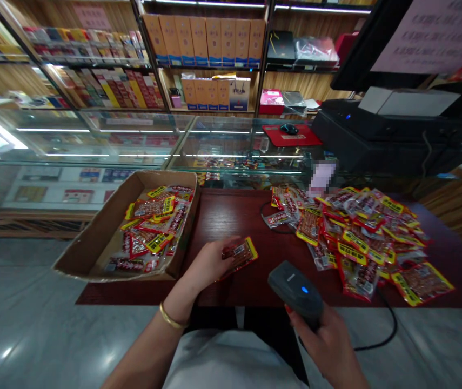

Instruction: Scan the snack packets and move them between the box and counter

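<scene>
In my right hand (pixel 328 340) is a dark barcode scanner (pixel 295 292) with a blue light on top, its head pointing up and left over the table's near edge. My left hand (pixel 214 262) grips one snack packet (pixel 243 254) with red and yellow edges, just above the dark red table (pixel 222 216). Left of that hand, an open cardboard box (pixel 93 251) holds several similar packets (pixel 153 227). A large heap of the same snack packets (pixel 360 232) lies to the right of the scanner.
A black cable (pixel 390 329) hangs by the table's near right edge. Behind the table runs a glass display counter (pixel 133 143), bearing a mouse (pixel 289 128) on a red mat (pixel 271 135) and a black machine (pixel 376 135). Shelves with orange boxes (pixel 208 40) stand at the back.
</scene>
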{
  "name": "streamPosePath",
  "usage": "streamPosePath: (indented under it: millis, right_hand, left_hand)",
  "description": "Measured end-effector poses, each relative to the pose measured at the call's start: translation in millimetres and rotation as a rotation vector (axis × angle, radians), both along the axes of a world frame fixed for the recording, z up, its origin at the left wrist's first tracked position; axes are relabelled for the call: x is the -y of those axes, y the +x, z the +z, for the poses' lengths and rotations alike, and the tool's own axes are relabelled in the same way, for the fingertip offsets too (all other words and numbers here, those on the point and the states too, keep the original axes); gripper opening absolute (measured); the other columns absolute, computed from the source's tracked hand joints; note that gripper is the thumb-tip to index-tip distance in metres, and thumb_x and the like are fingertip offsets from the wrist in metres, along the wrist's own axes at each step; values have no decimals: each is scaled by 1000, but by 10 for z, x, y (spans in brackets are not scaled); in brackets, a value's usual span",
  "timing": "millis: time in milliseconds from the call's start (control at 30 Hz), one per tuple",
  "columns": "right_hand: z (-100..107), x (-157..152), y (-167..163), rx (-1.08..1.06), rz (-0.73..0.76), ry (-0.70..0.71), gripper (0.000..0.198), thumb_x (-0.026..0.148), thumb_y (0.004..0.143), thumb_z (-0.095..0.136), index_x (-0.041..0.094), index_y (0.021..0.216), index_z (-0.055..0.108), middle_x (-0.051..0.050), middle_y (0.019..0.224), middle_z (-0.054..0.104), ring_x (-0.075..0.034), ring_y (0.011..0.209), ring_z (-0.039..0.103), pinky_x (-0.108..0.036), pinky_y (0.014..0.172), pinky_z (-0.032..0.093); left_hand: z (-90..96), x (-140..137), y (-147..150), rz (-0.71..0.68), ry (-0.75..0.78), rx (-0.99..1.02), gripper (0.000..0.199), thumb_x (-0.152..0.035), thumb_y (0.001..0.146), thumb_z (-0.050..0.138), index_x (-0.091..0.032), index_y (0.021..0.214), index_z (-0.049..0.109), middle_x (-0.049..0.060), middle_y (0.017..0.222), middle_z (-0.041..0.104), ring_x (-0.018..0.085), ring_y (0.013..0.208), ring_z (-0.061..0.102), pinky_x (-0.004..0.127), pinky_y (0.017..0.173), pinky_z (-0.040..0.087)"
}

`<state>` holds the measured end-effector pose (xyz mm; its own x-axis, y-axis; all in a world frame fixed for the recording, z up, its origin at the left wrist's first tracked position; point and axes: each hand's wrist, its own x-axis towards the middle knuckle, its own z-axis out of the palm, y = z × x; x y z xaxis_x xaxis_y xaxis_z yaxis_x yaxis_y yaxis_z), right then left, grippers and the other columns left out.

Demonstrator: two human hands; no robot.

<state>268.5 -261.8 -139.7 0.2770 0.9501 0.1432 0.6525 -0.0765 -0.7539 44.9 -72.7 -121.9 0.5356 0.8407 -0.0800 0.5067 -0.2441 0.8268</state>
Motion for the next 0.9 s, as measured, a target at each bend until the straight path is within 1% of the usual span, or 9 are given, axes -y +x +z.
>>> streamPosePath:
  millis: [67,167,300,467,533,700,767,833,900]
  right_hand:
    - [14,24,30,27,6,-3,31,46,86,61,20,91,77,-9,83,79,-26,75,76,-32,70,60]
    - [53,50,48,42,19,-11,30,45,87,60,20,92,77,-9,85,79,-26,78,76,-31,71,60]
    - [117,68,33,59,68,-26,31,47,87,60,21,87,77,-9,79,78,-25,71,75,-30,67,59]
    - [188,101,-15,29,11,-70,35,50,89,55,21,84,75,-9,73,76,-25,65,72,-31,66,58]
    - [208,116,-25,15,10,-91,35,50,89,55,22,82,75,-9,71,76,-25,65,71,-31,65,57]
    - [251,116,-28,-44,21,-101,33,48,88,57,22,85,76,-8,77,78,-24,70,73,-30,68,57]
    - [276,105,-28,-79,26,-121,33,48,87,57,21,83,75,-8,74,77,-23,67,72,-29,66,56]
    - [304,97,-26,-120,35,-153,32,47,87,58,20,78,73,-6,65,73,-22,59,68,-28,62,55]
    - [329,101,-18,-166,10,-174,32,48,86,60,20,73,70,-4,58,69,-20,53,64,-28,58,53]
  left_hand:
    - [7,8,-13,16,8,11,64,-8,74,65,-21,136,62,7,125,74,27,114,69,38,104,49]
    - [29,27,-14,41,-4,41,68,-9,71,68,-25,137,62,6,120,76,27,111,70,38,103,51]
    - [45,45,-6,69,-15,61,69,-10,70,68,-26,137,62,5,118,77,27,109,71,37,99,53]
    - [24,44,1,100,-17,46,68,-13,69,72,-26,135,63,8,115,78,28,105,73,35,94,54]
    - [28,42,1,110,-10,24,67,-15,69,73,-25,134,64,9,113,78,28,103,73,34,93,54]
    - [76,45,4,62,5,6,69,-12,73,68,-25,140,59,7,118,77,26,107,72,36,96,54]
    - [79,41,15,34,5,-8,69,-11,75,65,-24,142,56,8,120,76,27,109,71,38,98,53]
    - [59,23,47,30,3,-10,68,-12,77,63,-23,143,55,8,121,75,27,111,71,41,101,52]
    - [27,-7,117,47,-19,40,66,-12,77,61,-22,141,55,8,124,74,26,113,70,42,104,51]
